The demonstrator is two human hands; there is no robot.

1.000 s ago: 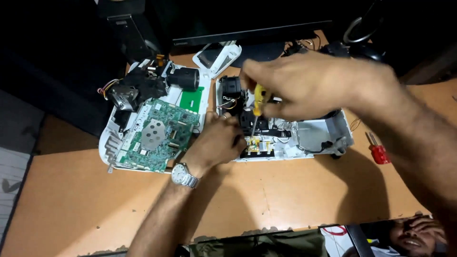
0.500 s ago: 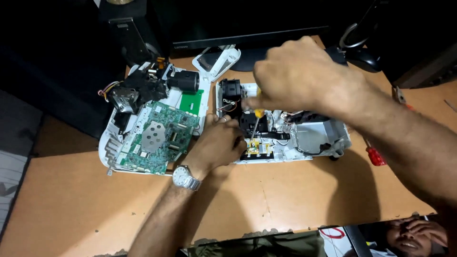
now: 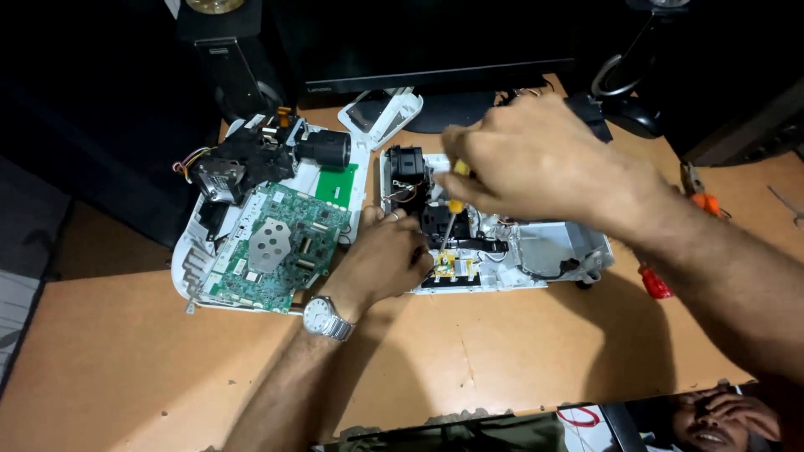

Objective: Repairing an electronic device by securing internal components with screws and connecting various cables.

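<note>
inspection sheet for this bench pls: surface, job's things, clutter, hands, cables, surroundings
Surface: tan wooden table, scuffed.
Job's things: opened white casing with black parts and a small yellow board; second white shell carrying a green circuit board and a black lens block.
Clutter: loose white cover; red-handled tool; orange-handled tool.
Hands: right hand grips a yellow-handled screwdriver, tip down in the casing; left hand rests on the casing's edge, wristwatch on the wrist.
Cables: coloured wires at the lens block; black lead inside the casing.
Surroundings: dark monitor and speaker behind.
</note>
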